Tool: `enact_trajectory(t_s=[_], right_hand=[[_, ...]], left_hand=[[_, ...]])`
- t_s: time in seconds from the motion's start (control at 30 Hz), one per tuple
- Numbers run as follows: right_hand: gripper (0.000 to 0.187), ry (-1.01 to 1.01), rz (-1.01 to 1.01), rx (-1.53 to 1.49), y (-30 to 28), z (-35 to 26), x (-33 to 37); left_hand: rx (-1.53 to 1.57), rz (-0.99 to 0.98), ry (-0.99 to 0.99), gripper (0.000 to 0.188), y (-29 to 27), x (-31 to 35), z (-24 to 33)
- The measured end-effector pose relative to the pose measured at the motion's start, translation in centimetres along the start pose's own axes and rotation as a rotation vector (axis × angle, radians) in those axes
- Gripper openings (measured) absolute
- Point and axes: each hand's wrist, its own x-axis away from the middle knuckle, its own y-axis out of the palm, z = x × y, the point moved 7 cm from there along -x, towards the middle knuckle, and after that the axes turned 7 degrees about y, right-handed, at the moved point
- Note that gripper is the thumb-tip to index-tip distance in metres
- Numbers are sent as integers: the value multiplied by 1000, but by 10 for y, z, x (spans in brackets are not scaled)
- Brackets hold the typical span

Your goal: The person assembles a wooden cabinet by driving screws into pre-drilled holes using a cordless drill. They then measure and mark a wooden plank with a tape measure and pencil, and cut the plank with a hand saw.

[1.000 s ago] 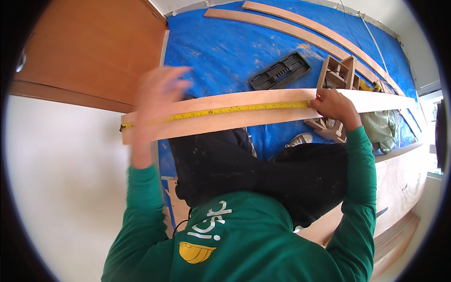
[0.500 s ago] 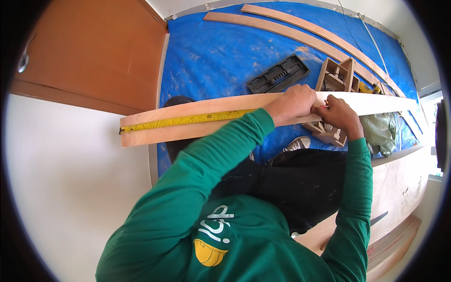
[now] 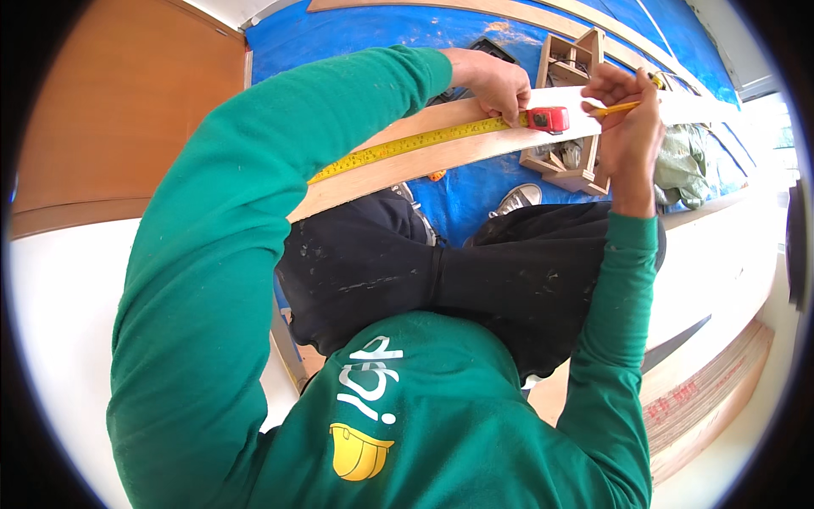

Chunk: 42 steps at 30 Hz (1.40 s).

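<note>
The room around you is largely floor, and over that floor spreads a blue sheet, dusted with sawdust near the top. To your left stand a brown wooden door and a white surface. A pale wooden panel lies at your right side, with stacked boards beyond it.

Across in front of you, above your lap, runs a long pale board; your left sleeve covers its left end. Further off, long wooden strips lie on the sheet. An open wooden box with compartments sits partly behind the board, a green cloth-like bundle to its right.

Your left hand reaches over the board, thumb and fingertips closed on the yellow blade beside the tape measure's red case, which rests on the board. Your right hand is palm-up over it, fingers loosely curled and partly spread, keeping hold of a slim yellow pencil.
</note>
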Motion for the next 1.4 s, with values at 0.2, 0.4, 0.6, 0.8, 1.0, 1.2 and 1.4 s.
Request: enact_trajectory(t_s=[0.2, 0.4, 0.6, 0.8, 1.0, 1.2, 1.4], right_hand=[[85, 108, -293, 560, 40, 34, 40], [53, -506, -110, 952, 40, 0, 32], [65, -485, -257, 1602, 27, 44, 19], [62, -372, -404, 1548, 26, 49, 3], [49, -451, -602, 1522, 54, 48, 17], [43, -439, -407, 1658, 14, 5, -7], [44, -416, -376, 1652, 3, 20, -34]], left_hand=[[-51, 10, 17, 21, -8, 1, 15], [-187, 130, 48, 31, -8, 2, 10], [-445, 456, 37, 59, 1, 22, 2], [24, 445, -123, 75, 25, 39, -18], [113, 390, -101, 68, 25, 80, -20], [244, 361, -177, 63, 38, 194, -39], [107, 401, -186, 61, 43, 207, -47]])
